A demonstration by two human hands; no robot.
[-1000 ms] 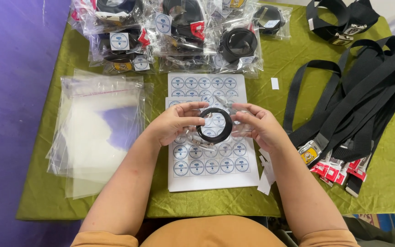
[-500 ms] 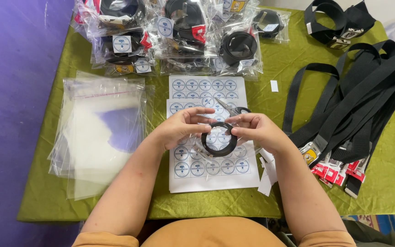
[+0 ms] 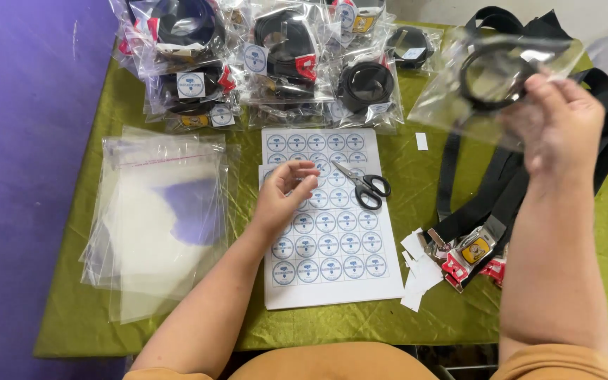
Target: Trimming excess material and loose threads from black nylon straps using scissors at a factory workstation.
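While the right hand (image 3: 561,123) holds up a clear plastic bag with a coiled black belt inside (image 3: 490,77), fingers pinching its edge above the green-clothed table (image 3: 423,176), the left hand (image 3: 286,193) hovers, fingers loosely curled, over white sheets of round stickers (image 3: 328,246) beside black-handled scissors (image 3: 366,186).

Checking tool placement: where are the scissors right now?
Head view: the scissors lie on the sticker sheet, mid-table, just right of the left hand and below the bagged belts.
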